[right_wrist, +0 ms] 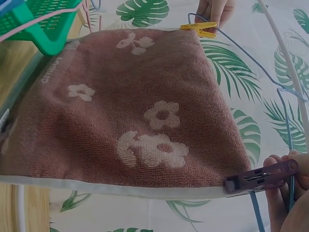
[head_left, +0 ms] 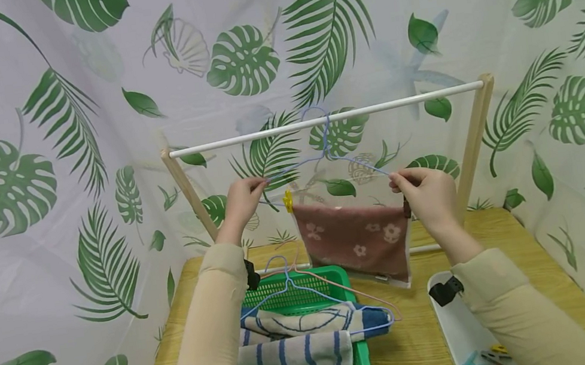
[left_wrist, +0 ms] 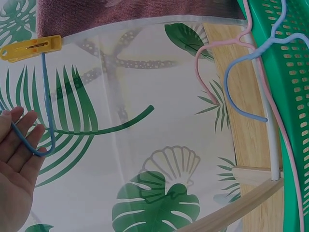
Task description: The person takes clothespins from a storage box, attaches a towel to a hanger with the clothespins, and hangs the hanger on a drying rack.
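A blue hanger (head_left: 325, 142) is held level between both hands, its hook looped up at the white rod (head_left: 397, 103) of a wooden rack. The left hand (head_left: 245, 203) pinches its left end. On the other side, the thumb and fingertips of the right hand (head_left: 432, 196) pinch its right arm. Below hangs a dusty-pink towel (head_left: 353, 239) with white flowers and a pale edge. A yellow clothespin (left_wrist: 31, 48) clips one upper corner to the hanger; a dark purple clothespin (right_wrist: 260, 178) clips the other, right beside the right fingers.
A green basket (head_left: 363, 355) holds folded striped towels (head_left: 295, 351), with another blue hanger (head_left: 288, 274) and a pink hanger (head_left: 348, 289) lying on top. At right, under the forearm, a white tray (head_left: 457, 326) contains several clothespins. All stand on a wooden table (head_left: 405, 362).
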`<state>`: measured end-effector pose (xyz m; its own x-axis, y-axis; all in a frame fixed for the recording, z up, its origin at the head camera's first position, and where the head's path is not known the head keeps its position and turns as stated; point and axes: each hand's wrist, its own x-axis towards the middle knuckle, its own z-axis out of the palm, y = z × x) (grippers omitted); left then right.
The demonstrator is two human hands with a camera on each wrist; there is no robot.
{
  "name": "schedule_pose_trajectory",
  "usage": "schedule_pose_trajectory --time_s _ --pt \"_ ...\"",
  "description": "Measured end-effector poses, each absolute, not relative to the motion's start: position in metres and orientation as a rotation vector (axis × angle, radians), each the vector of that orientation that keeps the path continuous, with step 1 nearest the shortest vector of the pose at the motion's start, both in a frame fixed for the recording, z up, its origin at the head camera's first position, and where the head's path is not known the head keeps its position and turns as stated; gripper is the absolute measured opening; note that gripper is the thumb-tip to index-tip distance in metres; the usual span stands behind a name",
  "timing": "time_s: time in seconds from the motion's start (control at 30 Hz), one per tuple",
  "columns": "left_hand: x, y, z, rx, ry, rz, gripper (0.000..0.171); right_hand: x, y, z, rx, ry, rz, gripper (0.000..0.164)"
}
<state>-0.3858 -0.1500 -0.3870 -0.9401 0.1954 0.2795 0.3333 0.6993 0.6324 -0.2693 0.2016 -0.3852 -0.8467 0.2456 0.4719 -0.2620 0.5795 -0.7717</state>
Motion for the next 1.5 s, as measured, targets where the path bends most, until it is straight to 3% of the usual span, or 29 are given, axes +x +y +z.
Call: schedule_pose_trajectory --time_s 1.0,1.5 --pt "-0.389 -0.153 -0.401 -0.318 -2.735 -1.034 0.029 -0.261 0.188 -0.413 0.012 -2.256 1.227 0.018" --pt "-0.393 -0.149 -0.402 -0.378 -2.828 -0.927 0.039 -0.248 0.182 -0.409 0.049 -2.306 1.204 0.017"
